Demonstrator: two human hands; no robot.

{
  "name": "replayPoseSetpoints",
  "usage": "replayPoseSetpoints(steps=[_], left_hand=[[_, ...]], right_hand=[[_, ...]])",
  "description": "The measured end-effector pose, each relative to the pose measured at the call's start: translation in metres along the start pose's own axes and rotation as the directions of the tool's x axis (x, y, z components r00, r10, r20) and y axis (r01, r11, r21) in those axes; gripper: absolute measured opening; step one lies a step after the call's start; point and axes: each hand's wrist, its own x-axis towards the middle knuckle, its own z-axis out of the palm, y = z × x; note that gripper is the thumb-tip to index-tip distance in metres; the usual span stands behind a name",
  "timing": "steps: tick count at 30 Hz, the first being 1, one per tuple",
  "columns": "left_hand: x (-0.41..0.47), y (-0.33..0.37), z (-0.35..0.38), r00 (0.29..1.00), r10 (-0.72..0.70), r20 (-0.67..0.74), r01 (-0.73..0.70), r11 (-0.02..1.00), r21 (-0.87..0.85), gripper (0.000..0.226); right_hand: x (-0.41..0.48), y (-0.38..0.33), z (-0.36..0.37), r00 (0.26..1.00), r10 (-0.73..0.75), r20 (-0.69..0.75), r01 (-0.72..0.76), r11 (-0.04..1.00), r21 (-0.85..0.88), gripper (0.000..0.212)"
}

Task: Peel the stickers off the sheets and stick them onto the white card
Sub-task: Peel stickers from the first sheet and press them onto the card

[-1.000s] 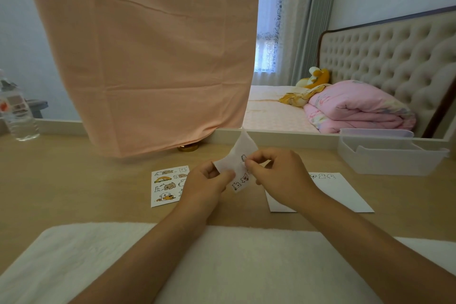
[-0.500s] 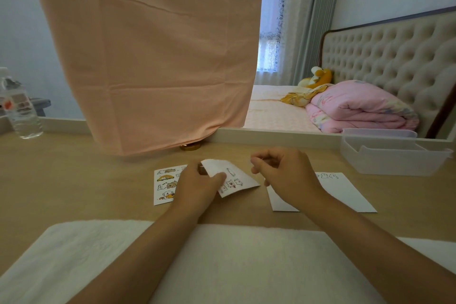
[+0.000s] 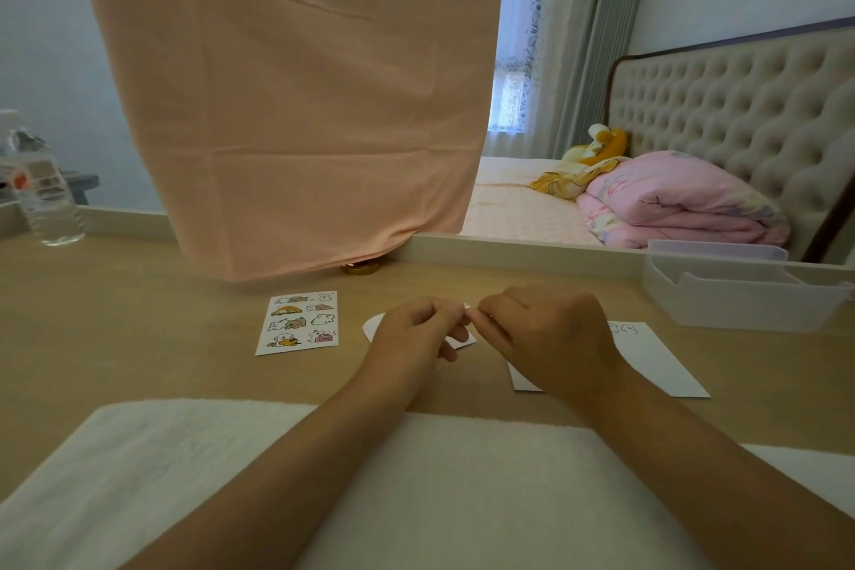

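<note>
Head, L hand (image 3: 412,336), R hand (image 3: 553,338) pinch sticker (image 3: 466,305)

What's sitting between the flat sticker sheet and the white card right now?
Head view: the left hand and right hand, both pinching a tiny sticker, above a second sheet lying on the desk.

Soft, dim daylight comes from the sheer lace-curtained window (image 3: 509,74) beyond and above the right hand (image 3: 550,333). Faint, diffuse shadows lie on the pale wooden desk top (image 3: 139,338) under it and the left hand (image 3: 412,333). The tiny white sticker (image 3: 465,305) pinched between them is blurred. Wide-angle distortion tilts the clear plastic water bottle (image 3: 44,194) far to their left.
</note>
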Motion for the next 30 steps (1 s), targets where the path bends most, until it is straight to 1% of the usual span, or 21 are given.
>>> replayPoseSetpoints(steps=[3, 5, 6, 8, 10, 11, 12, 14, 15, 16, 17, 19, 23, 25, 27, 30], left_hand=[[0.0, 0.0, 0.0, 0.999, -0.037, -0.017, 0.037, 0.999, -0.018, 0.021], [0.0, -0.001, 0.0, 0.998, -0.05, -0.036, 0.05, 0.999, -0.002, 0.02], [0.0, -0.001, 0.0, 0.997, -0.058, -0.043, 0.058, 0.998, 0.011, 0.02], [0.0, -0.001, 0.0, 0.995, -0.078, -0.055, 0.08, 0.996, 0.029, 0.02], [0.001, -0.001, -0.001, 0.994, -0.084, -0.063, 0.086, 0.996, 0.025, 0.019], [0.001, -0.002, -0.001, 0.995, -0.076, -0.066, 0.078, 0.997, 0.024, 0.019], [0.002, -0.002, -0.002, 0.996, -0.06, -0.068, 0.063, 0.998, 0.032, 0.019], [0.003, -0.004, -0.003, 0.998, -0.004, -0.069, 0.011, 0.996, 0.093, 0.019], [0.004, -0.005, -0.003, 0.997, 0.033, -0.064, -0.024, 0.989, 0.144, 0.019], [0.004, -0.007, -0.003, 0.996, 0.076, -0.054, -0.063, 0.976, 0.207, 0.019], [0.004, -0.009, -0.003, 0.992, 0.119, -0.039, -0.103, 0.955, 0.279, 0.02], [0.003, -0.011, -0.002, 0.981, 0.191, -0.007, -0.173, 0.899, 0.402, 0.018], [0.003, -0.013, -0.002, 0.96, 0.279, 0.036, -0.26, 0.831, 0.491, 0.015], [0.004, -0.013, -0.002, 0.954, 0.296, 0.044, -0.275, 0.812, 0.514, 0.015], [0.004, -0.011, -0.001, 0.962, 0.271, 0.023, -0.246, 0.831, 0.499, 0.016], [0.006, -0.005, 0.003, 0.989, 0.148, -0.027, -0.127, 0.915, 0.382, 0.019]], right_hand=[[-0.001, 0.003, 0.001, 0.997, -0.074, 0.025, 0.075, 0.997, -0.033, 0.037], [-0.003, 0.005, 0.002, 0.993, -0.104, 0.059, 0.105, 0.994, -0.009, 0.035], [-0.003, 0.005, 0.002, 0.993, -0.091, 0.075, 0.089, 0.996, 0.024, 0.034], [-0.003, 0.004, 0.001, 0.993, 0.008, 0.12, -0.026, 0.989, 0.146, 0.03], [-0.002, 0.0, -0.001, 0.962, 0.157, 0.225, -0.215, 0.941, 0.262, 0.034], [-0.001, -0.001, -0.002, 0.925, 0.236, 0.297, -0.325, 0.897, 0.3, 0.037], [0.0, -0.003, -0.002, 0.874, 0.311, 0.374, -0.44, 0.834, 0.333, 0.036], [0.002, -0.004, -0.002, 0.758, 0.424, 0.496, -0.632, 0.665, 0.398, 0.026], [0.004, -0.004, -0.003, 0.713, 0.457, 0.532, -0.691, 0.588, 0.421, 0.02], [0.005, -0.004, -0.003, 0.687, 0.472, 0.552, -0.721, 0.539, 0.436, 0.014], [0.006, -0.003, -0.004, 0.674, 0.472, 0.567, -0.734, 0.513, 0.445, 0.01], [0.007, -0.002, -0.006, 0.669, 0.442, 0.598, -0.736, 0.507, 0.448, 0.01], [0.008, -0.001, -0.008, 0.651, 0.423, 0.631, -0.747, 0.504, 0.433, 0.016], [0.007, 0.0, -0.008, 0.647, 0.429, 0.631, -0.748, 0.519, 0.414, 0.015], [0.007, 0.0, -0.008, 0.643, 0.439, 0.627, -0.748, 0.538, 0.39, 0.01], [0.006, 0.001, -0.012, 0.639, 0.447, 0.626, -0.745, 0.562, 0.359, 0.007]])
